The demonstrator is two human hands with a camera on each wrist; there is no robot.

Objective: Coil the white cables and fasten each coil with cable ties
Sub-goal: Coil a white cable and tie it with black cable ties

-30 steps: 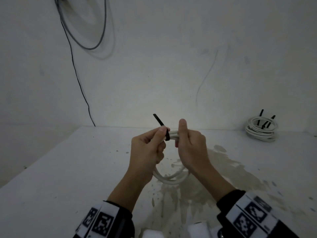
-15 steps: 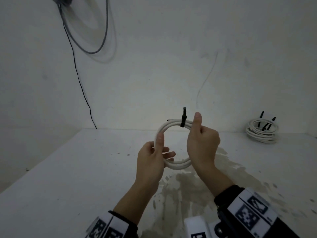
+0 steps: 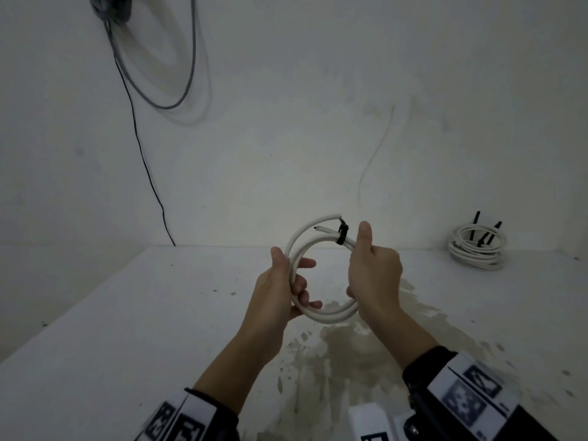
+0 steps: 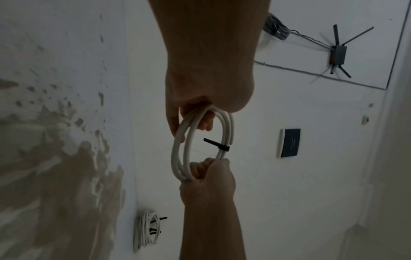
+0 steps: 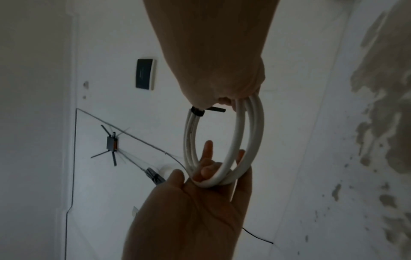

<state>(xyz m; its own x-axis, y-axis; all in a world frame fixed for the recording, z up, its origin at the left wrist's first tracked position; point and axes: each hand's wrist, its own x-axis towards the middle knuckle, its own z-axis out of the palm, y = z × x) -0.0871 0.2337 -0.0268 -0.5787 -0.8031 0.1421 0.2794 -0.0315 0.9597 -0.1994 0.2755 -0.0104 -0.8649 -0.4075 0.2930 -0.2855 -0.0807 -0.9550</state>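
Head cam first: both hands hold the white cable coil [image 3: 321, 308] up in front of the wall, above the stained white floor [image 3: 127, 329]. The left hand [image 3: 280, 291] has its thumb on the near side of the strands at 9 o'clock of the loop, fingers poking through the middle. The right hand [image 3: 375, 275] is wrapped round the 3 o'clock side with the thumb sticking up, and it covers that whole stretch of cable. A black cable tie [image 3: 342, 235] cinches the strands at about 1 o'clock, right next to that thumb, and two loose cable ends stick out past it. A second coil [image 3: 477, 249] with black ties lies against the wall at 3 o'clock of the frame. The wrist bands at the bottom edge are cut off and their square markers are too blurry to read.

Left wrist cam: the palm fills the top and hides most of the fingers, which curl round the coil [image 4: 180, 149]; the tie's tail [image 4: 217, 144] points into the loop. The dark wall panel [image 4: 290, 142] has a line of print that's too small to read.

Right wrist cam: the fist hides the grip, with the tie [image 5: 198, 111] just under it. The left hand [image 5: 191, 207] cups the far end of the loop. Same wall panel [image 5: 145, 74], text unreadable again
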